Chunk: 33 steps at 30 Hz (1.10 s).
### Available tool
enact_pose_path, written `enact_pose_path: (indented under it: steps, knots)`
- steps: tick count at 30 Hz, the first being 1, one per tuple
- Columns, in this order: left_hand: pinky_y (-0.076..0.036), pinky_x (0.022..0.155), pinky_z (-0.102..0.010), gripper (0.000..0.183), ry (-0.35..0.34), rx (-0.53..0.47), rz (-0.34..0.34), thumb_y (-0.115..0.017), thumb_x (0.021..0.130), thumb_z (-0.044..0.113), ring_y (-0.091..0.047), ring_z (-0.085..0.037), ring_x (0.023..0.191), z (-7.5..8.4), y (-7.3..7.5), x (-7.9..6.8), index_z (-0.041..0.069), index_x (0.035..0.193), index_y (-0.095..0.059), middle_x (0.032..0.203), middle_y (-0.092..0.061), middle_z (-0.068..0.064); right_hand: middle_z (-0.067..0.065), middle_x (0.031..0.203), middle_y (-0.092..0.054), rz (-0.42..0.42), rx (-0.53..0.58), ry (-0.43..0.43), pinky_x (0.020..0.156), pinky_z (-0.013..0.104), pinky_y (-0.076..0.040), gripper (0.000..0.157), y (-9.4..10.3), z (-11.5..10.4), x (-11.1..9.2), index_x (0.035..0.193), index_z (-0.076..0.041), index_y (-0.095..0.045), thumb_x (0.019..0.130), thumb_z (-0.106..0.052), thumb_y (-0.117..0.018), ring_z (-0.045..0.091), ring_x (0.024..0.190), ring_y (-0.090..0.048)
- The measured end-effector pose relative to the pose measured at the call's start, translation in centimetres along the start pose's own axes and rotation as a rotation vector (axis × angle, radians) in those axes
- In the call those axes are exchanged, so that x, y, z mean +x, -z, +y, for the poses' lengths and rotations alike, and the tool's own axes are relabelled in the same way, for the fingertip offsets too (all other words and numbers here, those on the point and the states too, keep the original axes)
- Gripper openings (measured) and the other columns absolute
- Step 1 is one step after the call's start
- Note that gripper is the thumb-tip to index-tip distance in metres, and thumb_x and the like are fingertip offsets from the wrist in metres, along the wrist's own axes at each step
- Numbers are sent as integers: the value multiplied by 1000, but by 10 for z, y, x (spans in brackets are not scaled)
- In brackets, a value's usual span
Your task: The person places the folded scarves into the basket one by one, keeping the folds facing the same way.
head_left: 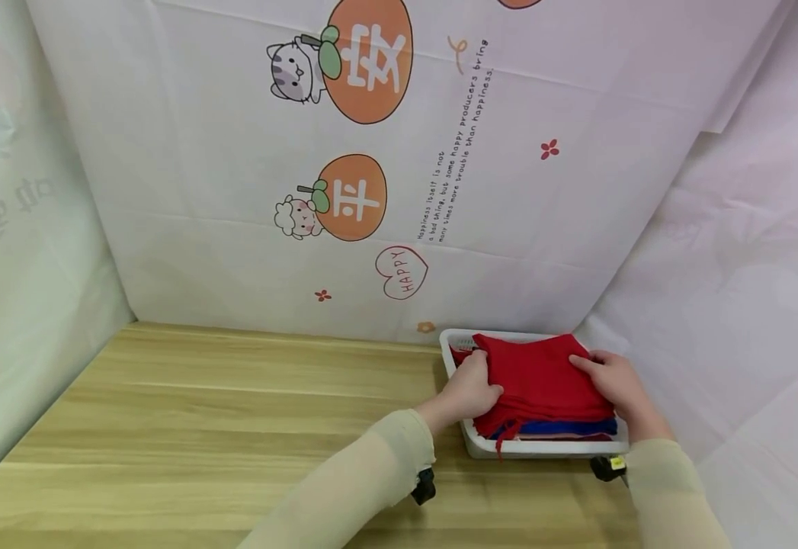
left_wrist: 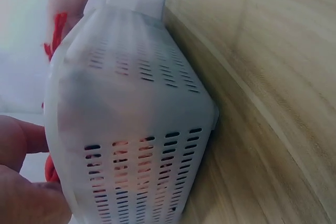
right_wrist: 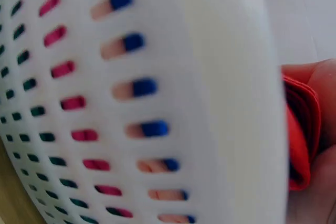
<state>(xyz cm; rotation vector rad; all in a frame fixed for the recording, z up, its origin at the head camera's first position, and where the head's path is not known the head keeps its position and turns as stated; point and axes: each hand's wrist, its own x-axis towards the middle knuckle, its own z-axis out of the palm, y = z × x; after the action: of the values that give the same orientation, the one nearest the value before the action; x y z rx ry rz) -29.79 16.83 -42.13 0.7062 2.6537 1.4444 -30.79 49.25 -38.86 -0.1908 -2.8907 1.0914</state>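
A folded red cloth (head_left: 543, 377) with a thin red tie hanging at its front lies on top of a white perforated basket (head_left: 543, 450). My left hand (head_left: 469, 390) grips the cloth's left edge, its thumb over the top. On the opposite side my right hand (head_left: 616, 383) holds the right edge, thumb on top. In the right wrist view, folded red layers (right_wrist: 304, 135) sit between the fingers beside the basket wall (right_wrist: 226, 108). The left wrist view shows left-hand fingers (left_wrist: 23, 192) at the basket rim with a bit of red between them.
Beneath the red cloth, blue fabric (head_left: 566, 428) and other folded layers fill the basket. It stands on a wooden table (head_left: 234, 427), in the corner between the printed back sheet (head_left: 234, 259) and the white right-hand sheet (head_left: 735, 320).
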Motion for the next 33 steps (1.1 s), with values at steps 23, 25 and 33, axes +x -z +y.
enact_pose_path:
  steps: [23, 25, 33]
  knots:
    - [-52, 113, -33, 75, -115, 414, 118, -75, 106, 43, -44, -31, 151, -4, -8, -10, -1, 162, -50, 164, -45, -20, 33, 131, -63, 132, -321, 287, 97, 65, -51, 60, -12, 6, 1, 138, 8, -66, 111, -45, -70, 47, 114, -62]
    - [-52, 114, -34, 81, -134, 434, 110, -74, 105, 49, -42, -31, 154, -5, -8, -9, 0, 165, -47, 167, -43, -20, 34, 138, -59, 126, -329, 338, 103, 68, -48, 61, -15, 3, 1, 140, 7, -65, 109, -46, -72, 50, 123, -58]
    - [-44, 124, -40, 98, -158, 474, 54, -73, 101, 63, -32, -32, 165, -13, -7, -1, 5, 171, -39, 179, -32, -16, 32, 167, -43, 7, -351, 397, 120, 76, -32, 78, -28, -4, -4, 158, 3, -53, 107, -55, -71, 56, 153, -38]
